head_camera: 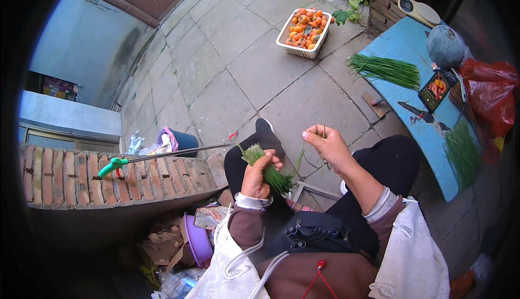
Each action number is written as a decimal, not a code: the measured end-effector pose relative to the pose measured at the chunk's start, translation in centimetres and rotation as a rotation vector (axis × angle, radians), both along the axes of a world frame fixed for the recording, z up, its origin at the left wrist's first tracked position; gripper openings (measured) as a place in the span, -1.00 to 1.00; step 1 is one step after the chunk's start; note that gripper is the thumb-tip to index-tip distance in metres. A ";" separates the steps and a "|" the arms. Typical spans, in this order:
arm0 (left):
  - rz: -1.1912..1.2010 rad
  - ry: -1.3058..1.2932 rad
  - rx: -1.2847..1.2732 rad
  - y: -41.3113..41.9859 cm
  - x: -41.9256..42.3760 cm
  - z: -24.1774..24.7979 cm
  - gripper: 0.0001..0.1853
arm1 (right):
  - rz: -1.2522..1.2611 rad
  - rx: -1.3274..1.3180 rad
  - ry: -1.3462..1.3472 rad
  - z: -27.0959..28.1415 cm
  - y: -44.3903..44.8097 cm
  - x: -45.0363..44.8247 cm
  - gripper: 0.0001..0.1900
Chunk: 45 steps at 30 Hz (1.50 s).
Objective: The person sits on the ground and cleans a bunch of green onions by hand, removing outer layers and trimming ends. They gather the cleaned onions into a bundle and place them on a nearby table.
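My left hand point(260, 173) is closed around a bunch of thin green chives point(273, 172), pale stem ends up and to the left, green leaves hanging down to the right. My right hand point(327, 146) pinches a few loose green strands point(302, 155) between thumb and fingers, to the right of the bunch and apart from it. Two more piles of chives lie on the blue table at my right: one near its far end point(386, 71), one near its close end point(461, 155). A smartphone point(434, 91) and a dark-bladed knife point(416, 111) lie between them.
The blue table point(430, 144) also bears a kitchen scale point(419, 11), a grey-green pumpkin point(445, 46) and a red plastic bag point(489, 92). A basket of persimmons point(284, 44) stands on the paving. A green-handled reacher point(113, 166) rests on the brick wall point(162, 183), near a bucket point(186, 141). A purple basin point(197, 238) sits lower left.
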<state>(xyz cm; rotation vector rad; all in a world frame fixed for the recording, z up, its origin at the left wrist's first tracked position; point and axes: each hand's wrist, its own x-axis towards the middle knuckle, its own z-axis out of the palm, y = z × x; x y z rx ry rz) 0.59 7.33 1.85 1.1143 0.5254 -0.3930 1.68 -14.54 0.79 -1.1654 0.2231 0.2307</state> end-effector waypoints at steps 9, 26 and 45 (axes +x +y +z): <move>-0.270 0.074 -0.040 -4.5 -0.4 2.4 -0.76 | 0.046 0.117 0.042 -0.1 0.7 -0.6 -0.77; -0.233 0.088 -0.038 -4.1 -0.1 2.0 -0.81 | 0.264 0.005 -0.102 -0.8 0.5 -0.4 -0.83; -0.237 -0.061 0.267 -3.8 -0.8 2.5 -0.88 | 0.285 -0.715 -0.693 1.1 -0.2 -0.6 -0.82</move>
